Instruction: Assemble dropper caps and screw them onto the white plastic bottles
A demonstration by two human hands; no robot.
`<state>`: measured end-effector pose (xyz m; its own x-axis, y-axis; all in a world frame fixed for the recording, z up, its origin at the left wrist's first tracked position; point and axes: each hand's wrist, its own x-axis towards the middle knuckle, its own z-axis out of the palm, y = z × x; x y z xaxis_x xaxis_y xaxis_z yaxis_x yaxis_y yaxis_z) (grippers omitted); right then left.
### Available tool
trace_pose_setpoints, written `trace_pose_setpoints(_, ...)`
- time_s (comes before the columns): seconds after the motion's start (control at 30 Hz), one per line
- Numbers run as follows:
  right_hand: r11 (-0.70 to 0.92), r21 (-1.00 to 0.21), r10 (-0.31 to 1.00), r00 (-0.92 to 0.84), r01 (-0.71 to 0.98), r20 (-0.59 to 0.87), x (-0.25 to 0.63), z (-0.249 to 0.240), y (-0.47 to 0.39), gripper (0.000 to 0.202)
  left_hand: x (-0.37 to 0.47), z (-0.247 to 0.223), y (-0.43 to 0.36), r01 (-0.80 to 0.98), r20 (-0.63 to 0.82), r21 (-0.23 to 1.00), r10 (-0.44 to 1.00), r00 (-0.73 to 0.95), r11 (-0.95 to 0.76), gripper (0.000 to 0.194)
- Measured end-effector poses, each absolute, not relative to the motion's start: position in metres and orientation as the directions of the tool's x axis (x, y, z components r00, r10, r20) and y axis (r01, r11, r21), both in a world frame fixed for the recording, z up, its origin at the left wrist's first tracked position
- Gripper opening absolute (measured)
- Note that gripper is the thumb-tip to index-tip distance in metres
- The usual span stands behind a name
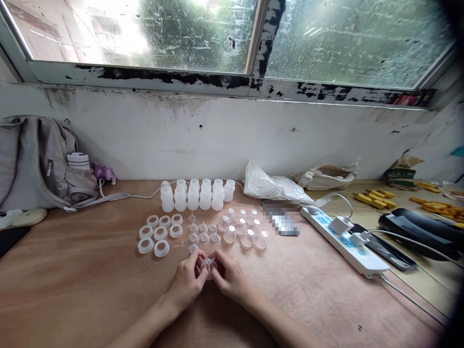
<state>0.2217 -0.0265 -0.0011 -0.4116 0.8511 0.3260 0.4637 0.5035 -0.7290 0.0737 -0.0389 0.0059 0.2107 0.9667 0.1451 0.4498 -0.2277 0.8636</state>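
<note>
Near the front of the table, my left hand (187, 278) and my right hand (229, 275) both pinch a translucent bottle ring (208, 262) between thumbs and fingers. Whether another part sits inside it is hidden by the fingers. Just beyond the hands are several clear silicone bottle teats (204, 238), lying base down. To their left lie several white screw rings (160, 233), and to the right are clear round caps (247, 240). Frosted small bottles (193, 198) stand in close rows behind these parts.
A power strip (340, 239) with plugged chargers and cables runs along the right. Behind it lie a white plastic bag (268, 183), a pixelated flat object (281, 217) and yellow plugs (375, 198). A grey backpack (36, 164) leans at the back left.
</note>
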Motion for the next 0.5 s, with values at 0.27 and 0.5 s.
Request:
trace_pose_setpoints(0.27,0.508,-0.725,0.845,-0.432,0.466,0.314,0.219,-0.003,-0.028,0.007,0.074,0.003,-0.039,0.521,0.161,0.818,0.967,0.196,-0.242,0.004)
trace_pose_setpoints(0.5,0.515,-0.772,0.811,-0.505,0.373,0.296,0.223,0.012,-0.035,0.019,0.07,0.001,-0.037,0.589,0.144,0.784,0.98,0.134,-0.196,0.01)
